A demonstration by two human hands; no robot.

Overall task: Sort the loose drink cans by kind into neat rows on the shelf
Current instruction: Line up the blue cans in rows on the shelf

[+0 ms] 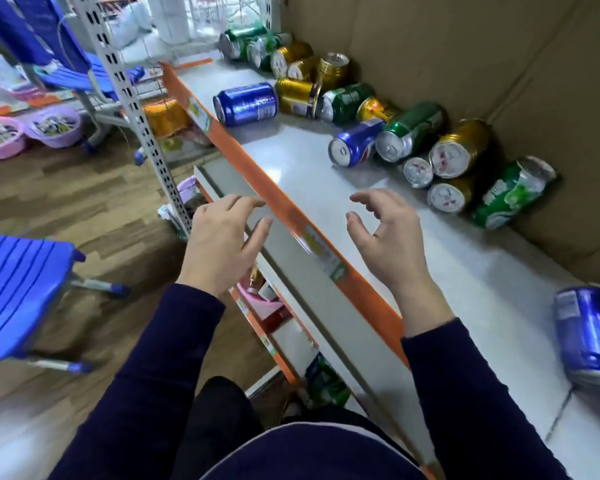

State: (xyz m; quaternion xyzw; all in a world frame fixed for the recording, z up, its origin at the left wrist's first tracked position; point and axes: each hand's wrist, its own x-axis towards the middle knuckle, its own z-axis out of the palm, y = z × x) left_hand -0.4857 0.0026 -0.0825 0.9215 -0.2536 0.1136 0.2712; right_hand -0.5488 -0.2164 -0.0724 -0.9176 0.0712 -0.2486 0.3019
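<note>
Both hands are bare, with dark sleeves down to the wrists, and neither holds anything. The left hand (pixel 219 237) hangs in front of the shelf's orange edge strip (pixel 243 147), palm down, its fingers spread and loosely bent, touching nothing that can be made out. The right hand (pixel 385 237) hovers over the grey shelf (pixel 291 161) just behind that strip, with its fingers half curled and the thumb held apart from them. The drink cans lie unsorted on their sides on this shelf, most of them heaped along the cardboard sheet (pixel 465 46) that stands at its back. The front blue can (pixel 246 103) lies apart from the heap, close to the orange strip, and the second blue can (pixel 354 143) lies with its top toward the camera, touching a green can (pixel 409 131). The third blue can (pixel 589 337) lies by itself at the near right, well apart from the rest. Gold cans (pixel 461 147) and other green ones are mixed through the heap; one dented green can (pixel 513 192) leans at its near end beside two silver can tops, and more green cans (pixel 243 41) sit at the far end. Left of the shelving, a blue plastic chair (pixel 18 285) and pink basins (pixel 0 140) stand on the wooden floor (pixel 84 202).
</note>
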